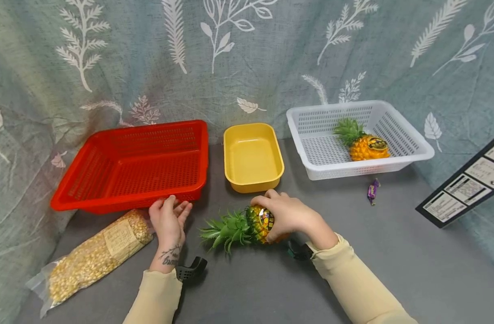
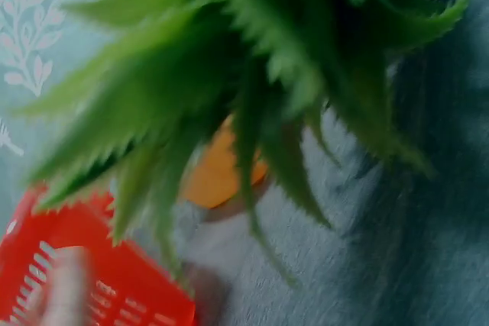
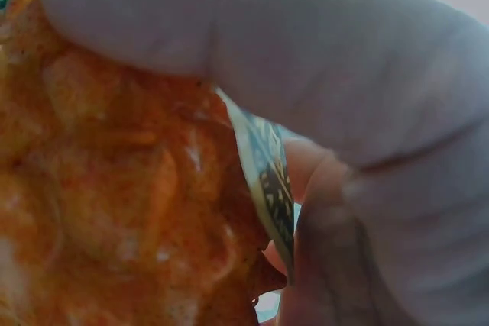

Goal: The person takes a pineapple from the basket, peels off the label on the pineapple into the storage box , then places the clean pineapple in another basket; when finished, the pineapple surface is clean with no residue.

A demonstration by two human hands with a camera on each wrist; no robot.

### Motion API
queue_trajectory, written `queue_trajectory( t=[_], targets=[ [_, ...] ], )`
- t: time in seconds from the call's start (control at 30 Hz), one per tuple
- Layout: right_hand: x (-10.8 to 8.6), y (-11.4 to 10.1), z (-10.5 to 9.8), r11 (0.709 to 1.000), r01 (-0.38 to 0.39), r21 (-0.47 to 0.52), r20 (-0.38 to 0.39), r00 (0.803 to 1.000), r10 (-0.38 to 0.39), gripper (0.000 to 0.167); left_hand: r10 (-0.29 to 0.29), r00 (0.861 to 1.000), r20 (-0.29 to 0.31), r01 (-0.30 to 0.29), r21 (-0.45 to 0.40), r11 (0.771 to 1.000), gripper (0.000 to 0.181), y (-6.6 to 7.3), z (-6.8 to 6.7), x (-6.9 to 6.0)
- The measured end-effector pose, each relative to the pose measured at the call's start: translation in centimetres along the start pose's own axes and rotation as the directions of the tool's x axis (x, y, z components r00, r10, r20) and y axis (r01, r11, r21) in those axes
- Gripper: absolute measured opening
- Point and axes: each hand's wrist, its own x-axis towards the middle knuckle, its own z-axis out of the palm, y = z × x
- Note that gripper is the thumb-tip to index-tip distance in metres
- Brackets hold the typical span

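My right hand [image 1: 292, 217] grips the body of a pineapple [image 1: 253, 221] in front of the yellow bin, its thumb and fingers round the fruit. The pineapple's green crown [image 1: 229, 230] points left. Up close in the right wrist view, the orange skin [image 3: 130, 188] lies against my finger, and a label stands out from its edge. My left hand [image 1: 168, 222] holds nothing; its loosely bent fingers are at the front rim of the red basket [image 1: 145, 193], and whether they touch it I cannot tell. Blurred pineapple leaves [image 2: 252, 74] fill much of the left wrist view.
A bag of corn kernels [image 1: 95, 254] lies at the left, beside my left hand. Behind stands the yellow bin [image 1: 253, 182]. The white basket [image 1: 364, 170] at the right holds another pineapple [image 1: 368, 147]. A purple-wrapped candy [image 1: 373, 192] and a black-edged box [image 1: 459, 193] are nearby.
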Motion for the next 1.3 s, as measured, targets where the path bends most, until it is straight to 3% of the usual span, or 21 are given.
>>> queue_trajectory(
  t=[0.07,0.17,0.27,0.37,0.4,0.47,0.53,0.6,0.8,0.9,1.07,1.13,1.3],
  targets=[
    [-0.2,0.1,0.0,1.0,0.001,0.003,-0.002,1.0,-0.001,0.081,-0.058,0.991,0.124,0.032,0.199,0.979,0.008,-0.3,0.2,-0.5],
    [-0.4,0.3,0.1,1.0,0.001,0.005,0.001,1.0,-0.001,0.081,-0.115,0.942,0.314,-0.028,0.419,0.908,0.019,-0.5,0.3,-0.9],
    [-0.5,0.3,0.1,1.0,0.0,0.004,0.004,1.0,0.0,0.081,-0.187,0.858,0.479,-0.141,0.568,0.811,0.035,-0.8,0.0,-1.0],
    [-0.6,0.4,0.2,1.0,-0.003,0.001,0.007,1.0,0.003,0.081,-0.243,0.747,0.619,-0.272,0.617,0.738,0.039,-1.0,-0.2,-1.1],
    [-0.6,0.4,0.3,1.0,-0.005,0.0,0.006,1.0,0.005,0.081,-0.252,0.709,0.658,-0.311,0.613,0.727,0.04,-1.0,-0.2,-1.2],
    [-0.5,0.5,0.3,1.0,-0.01,-0.004,0.007,1.0,0.01,0.081,-0.255,0.648,0.718,-0.369,0.589,0.719,0.04,-1.1,-0.3,-1.2],
    [-0.4,0.5,0.3,1.0,-0.018,-0.007,0.006,1.0,0.018,0.081,-0.258,0.613,0.747,-0.398,0.573,0.716,0.041,-1.1,-0.2,-1.3],
    [-0.4,0.5,0.2,1.0,-0.026,-0.009,0.006,1.0,0.026,0.081,-0.262,0.601,0.755,-0.415,0.575,0.705,0.042,-1.1,-0.1,-1.4],
    [-0.4,0.1,0.0,1.0,-0.02,-0.011,0.02,1.0,0.02,0.081,-0.254,0.619,0.743,-0.424,0.589,0.688,0.043,-1.0,-0.8,-1.8],
    [-0.2,0.0,0.0,1.0,-0.01,-0.019,0.025,1.0,0.011,0.082,-0.236,0.616,0.752,-0.438,0.575,0.691,0.047,-1.1,-1.3,-2.0],
    [-0.2,0.2,-0.2,1.0,0.009,-0.023,0.027,1.0,-0.008,0.088,-0.223,0.622,0.751,-0.466,0.584,0.665,0.061,-1.6,-1.7,-2.1],
    [-0.5,0.5,-0.3,0.999,0.029,0.023,0.027,0.999,-0.03,0.092,-0.223,0.622,0.751,-0.475,0.588,0.655,0.063,-1.9,-1.8,-2.2],
    [-1.9,2.2,-1.1,0.981,0.045,0.191,0.035,0.998,-0.052,0.101,-0.239,0.599,0.764,-0.498,0.59,0.636,0.063,-1.9,-1.8,-2.2]
  ],
)
